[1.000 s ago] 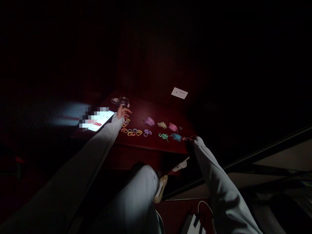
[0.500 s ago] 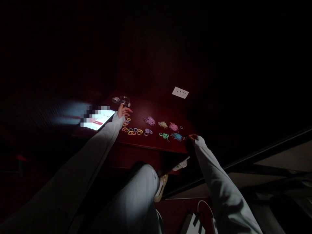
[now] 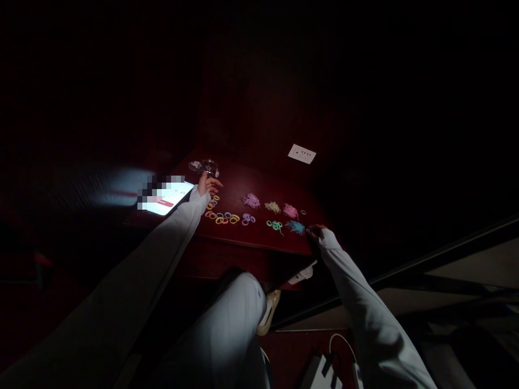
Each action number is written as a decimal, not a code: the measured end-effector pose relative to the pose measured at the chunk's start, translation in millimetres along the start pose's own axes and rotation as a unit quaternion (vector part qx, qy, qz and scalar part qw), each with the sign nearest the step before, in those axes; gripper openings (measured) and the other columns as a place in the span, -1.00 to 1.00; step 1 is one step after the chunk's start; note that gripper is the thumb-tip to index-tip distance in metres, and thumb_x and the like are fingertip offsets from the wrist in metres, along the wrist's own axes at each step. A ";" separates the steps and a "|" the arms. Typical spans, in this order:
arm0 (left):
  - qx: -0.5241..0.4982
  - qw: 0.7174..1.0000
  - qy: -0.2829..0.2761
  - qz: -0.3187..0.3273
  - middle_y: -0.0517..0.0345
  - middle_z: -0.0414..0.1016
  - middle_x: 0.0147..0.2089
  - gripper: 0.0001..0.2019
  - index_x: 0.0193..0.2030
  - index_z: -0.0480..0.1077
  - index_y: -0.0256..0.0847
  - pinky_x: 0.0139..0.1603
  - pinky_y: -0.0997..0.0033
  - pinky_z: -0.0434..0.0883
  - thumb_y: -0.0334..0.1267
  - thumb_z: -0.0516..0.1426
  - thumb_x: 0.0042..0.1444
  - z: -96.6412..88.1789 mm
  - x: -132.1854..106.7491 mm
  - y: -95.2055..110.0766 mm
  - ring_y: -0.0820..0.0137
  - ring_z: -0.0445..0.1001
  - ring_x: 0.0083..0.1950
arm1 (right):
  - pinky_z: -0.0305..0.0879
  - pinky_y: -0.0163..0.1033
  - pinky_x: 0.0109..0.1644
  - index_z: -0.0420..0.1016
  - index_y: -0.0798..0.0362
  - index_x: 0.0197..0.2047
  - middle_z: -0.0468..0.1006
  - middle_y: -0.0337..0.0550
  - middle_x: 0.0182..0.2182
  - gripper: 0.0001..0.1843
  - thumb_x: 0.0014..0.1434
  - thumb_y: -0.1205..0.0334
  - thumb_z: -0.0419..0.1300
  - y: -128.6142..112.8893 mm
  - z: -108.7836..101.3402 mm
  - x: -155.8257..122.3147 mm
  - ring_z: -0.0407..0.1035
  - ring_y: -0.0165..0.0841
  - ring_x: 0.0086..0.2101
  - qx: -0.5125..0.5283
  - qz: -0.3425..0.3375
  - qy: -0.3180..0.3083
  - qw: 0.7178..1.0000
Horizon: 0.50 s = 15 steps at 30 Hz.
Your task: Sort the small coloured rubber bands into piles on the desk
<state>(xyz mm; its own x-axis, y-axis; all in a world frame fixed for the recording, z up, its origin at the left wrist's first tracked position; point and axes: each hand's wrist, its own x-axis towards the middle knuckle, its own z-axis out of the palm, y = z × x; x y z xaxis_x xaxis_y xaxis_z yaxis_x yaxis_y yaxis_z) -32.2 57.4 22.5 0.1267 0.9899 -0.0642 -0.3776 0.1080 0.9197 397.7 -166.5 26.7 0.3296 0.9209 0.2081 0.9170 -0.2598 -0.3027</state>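
Note:
My left hand (image 3: 208, 185) lies with fingers stretched apart at the table's left side, just in front of a clear round container (image 3: 209, 166). Below it are several coloured hair-tie-like rings (image 3: 222, 218), mostly yellow and orange. My right hand (image 3: 317, 231) is at the right end of the table, fingers drawn together in shadow; what they hold, if anything, cannot be made out. Beside its fingertips is a blue pile of thin strands (image 3: 295, 227). Green rings (image 3: 274, 225) and purple rings (image 3: 247, 219) lie farther left. Behind are purple (image 3: 251, 200), pale yellow (image 3: 273, 207) and pink (image 3: 290, 210) strand piles.
A lit phone (image 3: 168, 199) stands at the left of the dark red table (image 3: 247, 236). One small ring (image 3: 303, 212) lies beyond the blue pile. A white wall socket (image 3: 302, 154) is behind. Below are my knee (image 3: 243, 294) and a power strip (image 3: 357, 375).
My right hand has shifted slightly left, closer to the blue pile; the pinkish ring seen by its fingertips no longer shows. My left hand keeps its place by the container. The view has moved slightly.

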 end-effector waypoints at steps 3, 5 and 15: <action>-0.017 1.000 0.020 -0.004 0.05 0.48 -0.45 -0.37 -0.50 0.37 -0.22 -0.57 0.52 0.15 0.25 -0.10 0.35 3.0 -1.6 0.1 0.51 0.26 -0.58 | 0.48 -0.13 -0.02 0.70 0.03 -0.18 0.68 0.05 -0.17 -0.69 0.20 -0.02 0.29 -1.1 -2.5 -2.9 0.56 -0.19 -0.18 -0.015 -0.009 0.002 1.000; -0.023 0.999 0.025 -0.001 0.05 0.48 -0.45 -0.37 -0.52 0.35 -0.22 -0.59 0.54 0.14 0.20 -0.12 0.37 4.7 -2.2 0.0 0.53 0.24 -0.59 | 0.47 -0.14 -0.01 0.69 0.04 -0.18 0.68 0.06 -0.17 -0.70 0.21 0.01 0.27 -0.2 -4.6 -4.1 0.56 -0.18 -0.16 -0.019 -0.010 -0.004 1.000; -0.007 1.000 0.025 0.007 0.05 0.48 -0.44 -0.42 -0.46 0.39 -0.23 -0.54 0.51 0.12 0.18 -0.12 0.33 5.6 1.5 -3.2 0.52 0.25 -0.59 | 0.32 -0.04 0.19 0.67 0.00 -0.06 0.64 0.05 -0.04 -0.69 0.27 0.05 0.20 -66.2 -0.9 -2.2 0.46 -0.10 0.03 0.030 -0.101 0.077 0.991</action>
<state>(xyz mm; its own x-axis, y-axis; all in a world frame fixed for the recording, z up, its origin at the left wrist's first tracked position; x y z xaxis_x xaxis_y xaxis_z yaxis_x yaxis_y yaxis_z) -25.7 57.9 21.7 0.0746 0.9947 -0.0712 -0.3923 0.0949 0.9149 336.6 -151.5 47.1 0.1746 0.8960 0.4084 0.9543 -0.0518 -0.2944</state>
